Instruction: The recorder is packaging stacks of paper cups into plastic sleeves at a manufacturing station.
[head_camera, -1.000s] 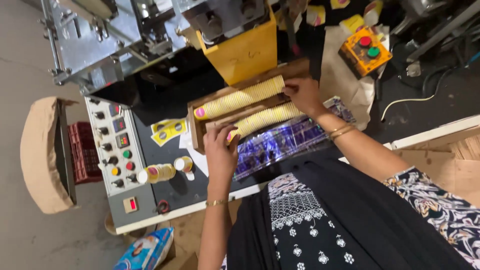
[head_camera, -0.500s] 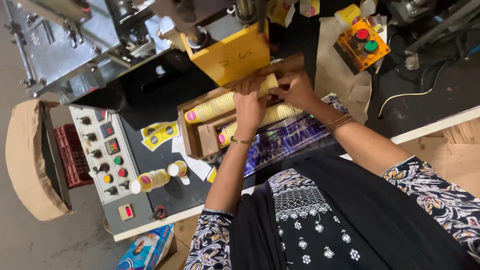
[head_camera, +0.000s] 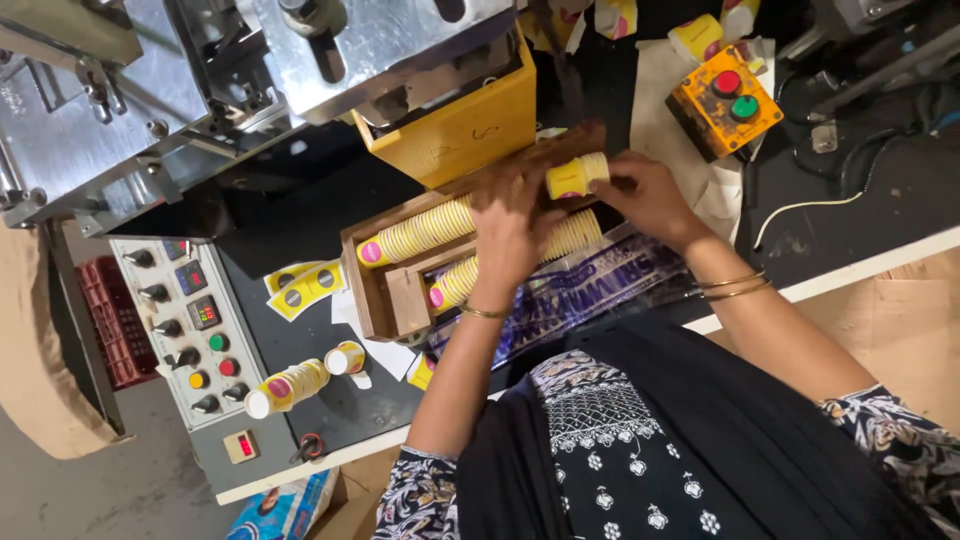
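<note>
A wooden tray (head_camera: 362, 300) holds two long rows of stacked yellow paper cups. My left hand (head_camera: 512, 240) presses down on the upper row (head_camera: 420, 232), covering its right part. My right hand (head_camera: 645, 195) holds a short stack of yellow cups (head_camera: 576, 175) at the tray's far right end, a little apart from the row. The lower row of cups (head_camera: 455, 283) lies in front, partly hidden by my left wrist. A printed clear plastic sleeve (head_camera: 590, 290) lies on the bench below the tray.
A control panel (head_camera: 195, 330) with knobs and buttons is at the left. A loose cup stack (head_camera: 287, 387) and a single cup (head_camera: 347, 357) lie near it. A yellow chute (head_camera: 462, 125) and metal machine sit behind. An orange button box (head_camera: 727, 98) stands at the right.
My left hand moved from the lower row's left end up onto the upper row. My right hand has drawn a short stack of cups to the tray's right end.
</note>
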